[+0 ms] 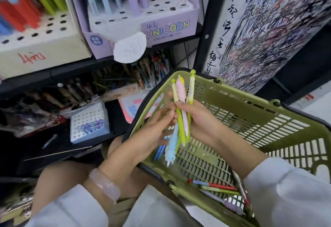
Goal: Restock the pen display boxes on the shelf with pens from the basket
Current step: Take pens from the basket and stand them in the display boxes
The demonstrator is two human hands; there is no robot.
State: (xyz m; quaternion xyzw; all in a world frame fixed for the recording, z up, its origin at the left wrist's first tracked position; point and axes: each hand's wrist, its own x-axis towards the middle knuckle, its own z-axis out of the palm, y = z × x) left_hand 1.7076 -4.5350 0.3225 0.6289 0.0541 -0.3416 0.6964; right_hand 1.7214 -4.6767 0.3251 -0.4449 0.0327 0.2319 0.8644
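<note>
Head view: up left of the basket point(241, 112), a cream display box point(44, 47) and a purple display box point(143, 24) sit on the shelf point(53, 76). Over the basket, the left hand point(152, 128) fingers pinch a blue pen point(172, 146). The right hand point(200, 119) fingers grip a bunch of pens point(181, 97). More pens point(218, 187) lie in the basket's near corner.
</note>
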